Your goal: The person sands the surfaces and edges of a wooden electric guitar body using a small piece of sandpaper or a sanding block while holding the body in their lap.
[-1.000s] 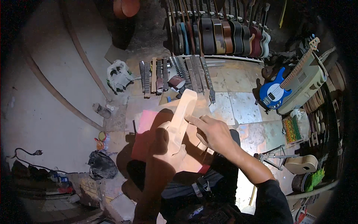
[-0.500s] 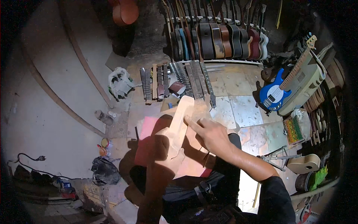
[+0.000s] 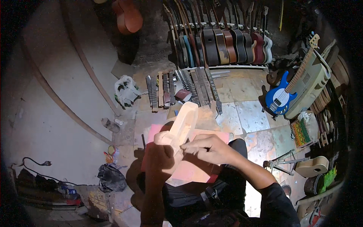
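Observation:
My left hand (image 3: 164, 155) grips a long pale block of shaped wood (image 3: 186, 115), tilted up and away from me, with a hollowed or stepped face. My right hand (image 3: 206, 149) is at its lower right side, fingertips bent against the wood near my left thumb; whether they pinch a small dark item or only shadow shows there, I cannot tell. A pink sheet or board (image 3: 181, 178) lies across my lap beneath both hands, partly shaded.
Guitar necks (image 3: 196, 89) lie on the tiled floor ahead, before a rack of guitars (image 3: 223, 45). A blue bass (image 3: 280, 96) and a metal stand (image 3: 280, 162) are at right. A plastic bag (image 3: 124, 90), cans (image 3: 111, 151) and black bag (image 3: 111, 178) are at left.
My right hand has moved down along the wood toward my left thumb, its fingers now more bunched. The wood sits lower in the picture, as does the whole room.

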The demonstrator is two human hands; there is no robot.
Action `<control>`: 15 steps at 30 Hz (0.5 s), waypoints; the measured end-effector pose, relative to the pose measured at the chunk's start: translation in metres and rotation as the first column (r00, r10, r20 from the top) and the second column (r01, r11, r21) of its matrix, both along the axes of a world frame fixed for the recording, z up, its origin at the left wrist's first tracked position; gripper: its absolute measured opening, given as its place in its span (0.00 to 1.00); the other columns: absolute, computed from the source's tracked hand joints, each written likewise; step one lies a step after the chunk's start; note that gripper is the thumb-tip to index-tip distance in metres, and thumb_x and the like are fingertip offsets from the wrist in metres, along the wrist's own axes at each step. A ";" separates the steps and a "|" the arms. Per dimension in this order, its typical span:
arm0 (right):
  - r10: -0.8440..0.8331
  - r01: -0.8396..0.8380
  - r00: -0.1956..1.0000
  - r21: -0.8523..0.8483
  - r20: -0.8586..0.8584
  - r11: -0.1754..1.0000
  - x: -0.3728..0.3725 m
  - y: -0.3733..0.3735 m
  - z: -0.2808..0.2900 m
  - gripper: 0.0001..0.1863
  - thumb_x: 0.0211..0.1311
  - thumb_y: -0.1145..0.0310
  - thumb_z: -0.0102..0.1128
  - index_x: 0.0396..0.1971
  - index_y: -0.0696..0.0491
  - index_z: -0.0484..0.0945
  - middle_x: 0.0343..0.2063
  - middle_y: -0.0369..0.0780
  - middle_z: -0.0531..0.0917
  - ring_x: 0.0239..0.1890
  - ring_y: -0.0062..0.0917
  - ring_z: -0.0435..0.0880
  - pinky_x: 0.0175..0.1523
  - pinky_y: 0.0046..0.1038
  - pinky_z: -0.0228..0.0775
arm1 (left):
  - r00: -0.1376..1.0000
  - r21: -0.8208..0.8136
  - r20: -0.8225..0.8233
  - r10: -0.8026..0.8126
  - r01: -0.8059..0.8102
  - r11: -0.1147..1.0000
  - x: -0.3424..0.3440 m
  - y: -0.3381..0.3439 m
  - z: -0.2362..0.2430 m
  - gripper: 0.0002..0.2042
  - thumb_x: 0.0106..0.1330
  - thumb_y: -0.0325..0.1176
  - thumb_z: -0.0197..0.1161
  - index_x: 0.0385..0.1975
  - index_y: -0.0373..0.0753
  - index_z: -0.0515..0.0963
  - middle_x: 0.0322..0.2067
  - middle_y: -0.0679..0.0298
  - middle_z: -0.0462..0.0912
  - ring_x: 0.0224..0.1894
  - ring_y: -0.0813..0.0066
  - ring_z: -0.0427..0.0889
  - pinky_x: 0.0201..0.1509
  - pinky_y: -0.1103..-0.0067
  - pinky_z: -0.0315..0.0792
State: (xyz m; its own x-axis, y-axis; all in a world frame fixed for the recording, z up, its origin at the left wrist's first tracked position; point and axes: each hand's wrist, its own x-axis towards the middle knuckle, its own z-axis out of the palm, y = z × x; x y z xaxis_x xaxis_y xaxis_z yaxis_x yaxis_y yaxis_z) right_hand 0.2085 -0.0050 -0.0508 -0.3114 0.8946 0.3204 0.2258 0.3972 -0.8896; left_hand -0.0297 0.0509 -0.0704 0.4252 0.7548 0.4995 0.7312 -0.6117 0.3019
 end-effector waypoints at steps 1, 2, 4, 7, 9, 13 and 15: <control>-0.061 0.060 0.994 0.018 0.093 0.998 -0.002 0.002 0.007 0.34 0.62 0.68 0.61 0.71 0.52 0.71 0.43 0.52 0.84 0.43 0.46 0.86 0.52 0.38 0.78 | 0.999 0.076 -0.022 0.023 -0.021 0.997 -0.005 0.001 -0.013 0.16 0.54 0.36 0.75 0.20 0.41 0.71 0.25 0.54 0.75 0.32 0.48 0.77 0.36 0.59 0.70; -0.122 0.117 0.976 0.042 0.183 0.992 -0.005 0.002 0.020 0.35 0.62 0.68 0.61 0.72 0.50 0.70 0.42 0.51 0.84 0.42 0.46 0.86 0.51 0.39 0.79 | 0.994 0.080 -0.087 0.064 -0.057 0.995 -0.010 0.005 -0.026 0.17 0.55 0.37 0.76 0.19 0.40 0.71 0.25 0.53 0.75 0.32 0.47 0.77 0.36 0.58 0.70; -0.225 0.194 0.889 0.117 0.398 0.974 -0.008 -0.005 0.044 0.36 0.63 0.66 0.60 0.74 0.43 0.68 0.38 0.50 0.84 0.39 0.47 0.86 0.45 0.41 0.79 | 0.994 -0.092 -0.110 0.021 -0.032 0.995 -0.003 0.006 -0.007 0.17 0.56 0.40 0.76 0.18 0.39 0.73 0.26 0.51 0.77 0.32 0.46 0.79 0.37 0.57 0.72; -0.256 0.199 0.762 0.160 0.595 0.967 -0.008 -0.005 0.051 0.39 0.63 0.66 0.63 0.76 0.36 0.64 0.36 0.46 0.84 0.33 0.43 0.86 0.37 0.39 0.80 | 0.995 -0.432 0.041 -0.095 0.103 0.896 0.008 -0.001 0.042 0.18 0.57 0.44 0.76 0.25 0.36 0.79 0.27 0.50 0.82 0.31 0.47 0.83 0.37 0.58 0.75; -0.308 0.252 0.613 0.189 0.728 0.949 -0.004 -0.002 0.052 0.42 0.61 0.66 0.64 0.76 0.33 0.63 0.32 0.44 0.82 0.29 0.43 0.85 0.33 0.41 0.79 | 0.995 -0.473 0.064 -0.075 0.096 0.876 0.013 -0.004 0.048 0.22 0.56 0.46 0.77 0.35 0.33 0.80 0.23 0.53 0.83 0.27 0.51 0.84 0.35 0.61 0.76; -0.480 0.409 0.496 0.293 0.724 0.864 0.032 0.011 0.044 0.44 0.58 0.68 0.63 0.77 0.34 0.62 0.34 0.46 0.83 0.29 0.45 0.86 0.34 0.43 0.81 | 0.997 -0.471 -0.031 -0.077 0.053 0.880 0.012 -0.005 0.043 0.24 0.55 0.50 0.78 0.38 0.33 0.83 0.23 0.54 0.85 0.27 0.55 0.86 0.36 0.63 0.78; -0.571 0.489 0.477 0.338 0.668 0.804 0.045 0.020 0.045 0.45 0.58 0.69 0.63 0.78 0.34 0.60 0.35 0.48 0.83 0.29 0.46 0.86 0.35 0.44 0.81 | 0.989 -0.389 0.114 -0.092 0.129 0.912 0.011 -0.008 0.040 0.23 0.54 0.49 0.78 0.36 0.34 0.83 0.23 0.53 0.85 0.27 0.54 0.87 0.36 0.63 0.78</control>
State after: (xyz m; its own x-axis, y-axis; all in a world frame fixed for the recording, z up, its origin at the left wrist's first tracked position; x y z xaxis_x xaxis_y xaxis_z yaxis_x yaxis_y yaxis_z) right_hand 0.2531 0.0151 -0.0060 0.0546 0.9502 0.3068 0.9514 0.0437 -0.3047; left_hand -0.0189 0.0431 -0.0309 0.4841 0.8491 0.2114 0.6238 -0.5043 0.5970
